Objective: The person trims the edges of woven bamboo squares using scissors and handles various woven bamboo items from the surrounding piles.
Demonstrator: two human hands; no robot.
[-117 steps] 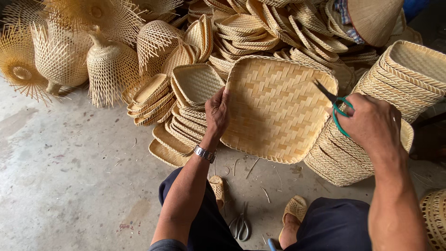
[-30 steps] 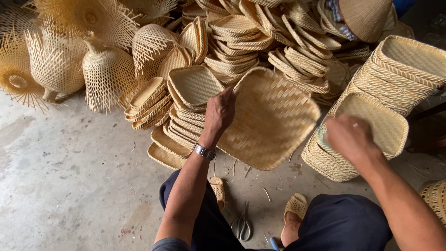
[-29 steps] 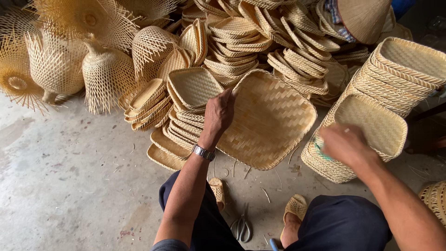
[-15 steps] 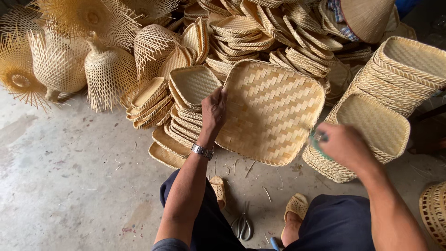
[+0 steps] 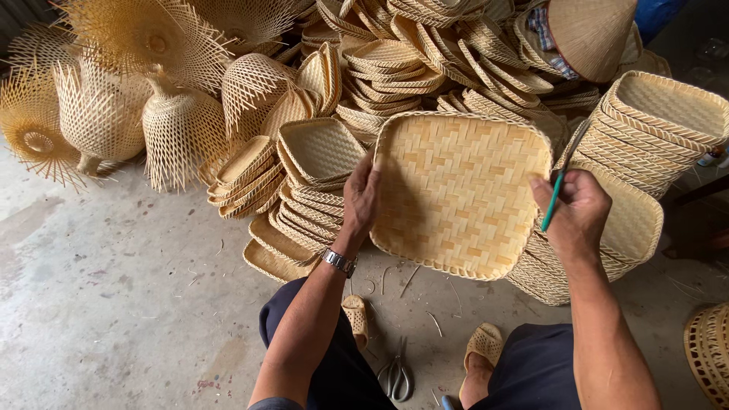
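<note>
Currently the left hand grips the left rim of the square pale woven bamboo tray, held tilted above the stacked trays. The right hand, closed on green-handled scissors, touches its right rim. Judged step: edge trimming; precise blade placement needed.

Square woven bamboo tray (pale, tilted up); green-handled scissors at its right edge
</note>
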